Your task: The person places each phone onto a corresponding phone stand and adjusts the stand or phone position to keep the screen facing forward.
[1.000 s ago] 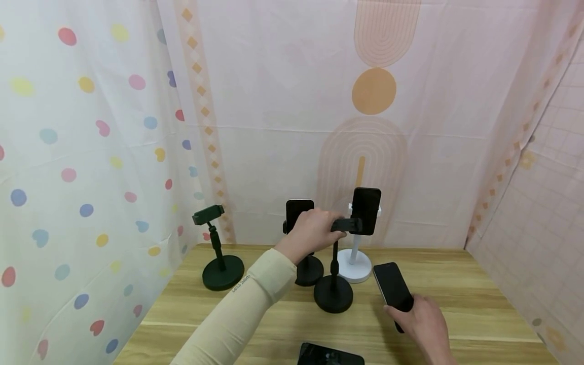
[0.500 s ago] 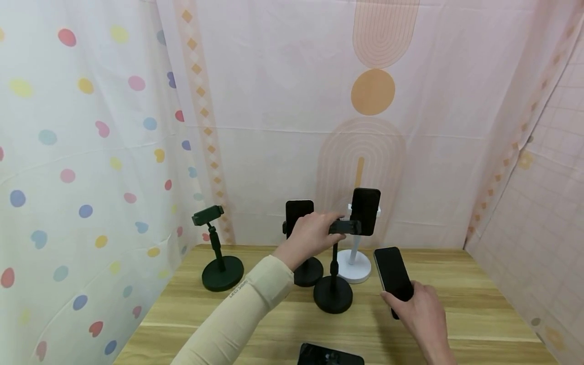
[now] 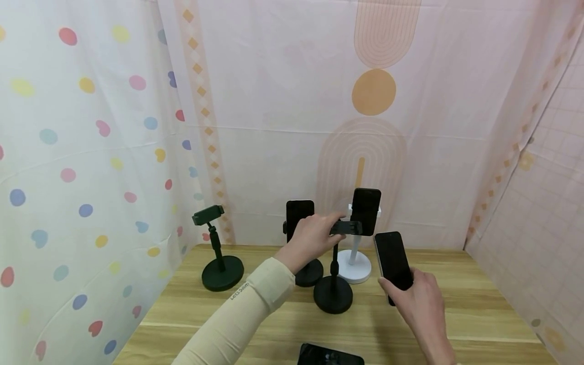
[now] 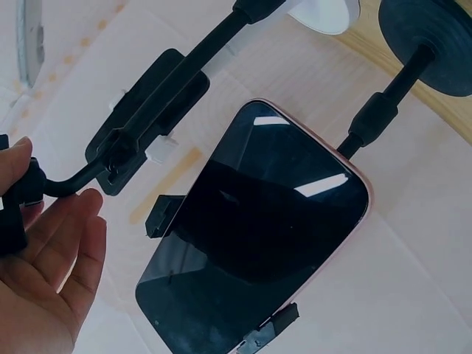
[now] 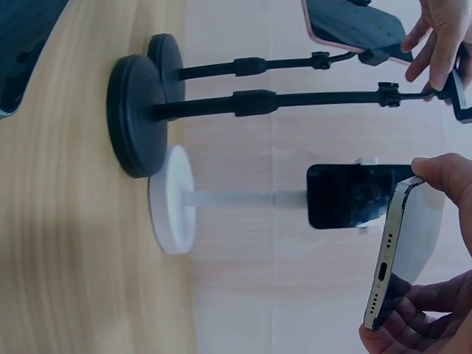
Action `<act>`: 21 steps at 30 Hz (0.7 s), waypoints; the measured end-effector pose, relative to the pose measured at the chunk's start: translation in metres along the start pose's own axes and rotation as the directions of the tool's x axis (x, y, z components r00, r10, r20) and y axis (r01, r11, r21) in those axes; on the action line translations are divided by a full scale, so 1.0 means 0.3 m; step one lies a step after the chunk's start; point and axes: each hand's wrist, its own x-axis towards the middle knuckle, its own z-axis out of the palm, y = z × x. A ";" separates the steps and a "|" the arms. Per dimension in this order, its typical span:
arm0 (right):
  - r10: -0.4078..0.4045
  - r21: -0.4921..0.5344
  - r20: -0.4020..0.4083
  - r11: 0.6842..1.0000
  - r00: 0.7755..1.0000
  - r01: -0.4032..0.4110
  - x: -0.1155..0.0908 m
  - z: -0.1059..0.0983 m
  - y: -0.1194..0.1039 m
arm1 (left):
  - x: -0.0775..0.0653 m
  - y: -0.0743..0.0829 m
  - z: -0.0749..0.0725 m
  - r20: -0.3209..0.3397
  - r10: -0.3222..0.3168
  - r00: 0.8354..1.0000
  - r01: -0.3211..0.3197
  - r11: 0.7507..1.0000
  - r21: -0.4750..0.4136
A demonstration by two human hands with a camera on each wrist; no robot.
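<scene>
My left hand (image 3: pixel 307 238) grips the black clamp head (image 3: pixel 349 227) of the front black phone stand (image 3: pixel 333 295), thumb and fingers at its left end. No phone sits in this clamp. To its right, my right hand (image 3: pixel 422 304) holds a smartphone (image 3: pixel 393 258) by its lower part, raised over the table with its dark screen toward the head camera. The right wrist view shows the phone's light edge (image 5: pixel 386 258) with its charging port, pinched between thumb and fingers. In the left wrist view, the fingers (image 4: pixel 74 236) lie around the stand's head, partly cut off by the frame.
Behind stand a second black phone stand (image 3: pixel 309 272) with a phone (image 3: pixel 298 215) clamped in it, and a white stand (image 3: pixel 353 266) bearing another phone (image 3: pixel 366 210). A dark green stand (image 3: pixel 223 272) is at left. One phone (image 3: pixel 330 355) lies at the wooden table's (image 3: pixel 456 304) front.
The right hand has lifted its phone upward and away, closer to the stand's head height. My left hand stays on the clamp head, almost still.
</scene>
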 end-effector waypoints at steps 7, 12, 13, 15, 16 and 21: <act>-0.036 0.020 -0.054 0.999 0.998 0.038 -0.004 -0.014 -0.039 | -0.007 0.000 0.003 -0.010 0.001 1.000 -0.001 1.000 -0.031; -0.023 0.039 -0.054 0.999 0.998 0.025 -0.006 -0.024 -0.064 | -0.013 -0.001 0.003 -0.005 -0.009 1.000 0.009 0.999 -0.050; -0.021 0.041 -0.056 0.999 0.998 0.023 -0.007 -0.026 -0.069 | -0.015 -0.001 0.003 -0.003 -0.011 1.000 0.011 0.998 -0.056; -0.022 0.047 -0.063 0.999 0.998 0.025 -0.007 -0.028 -0.079 | -0.018 -0.001 0.001 -0.004 -0.012 1.000 0.012 0.998 -0.066; -0.024 0.049 -0.071 0.998 0.997 0.028 -0.008 -0.028 -0.083 | -0.020 -0.001 0.000 -0.005 -0.012 1.000 0.011 0.997 -0.072; -0.024 0.069 -0.095 0.997 0.995 0.031 -0.010 -0.029 -0.103 | -0.039 -0.013 -0.006 -0.015 -0.016 1.000 0.014 0.995 -0.099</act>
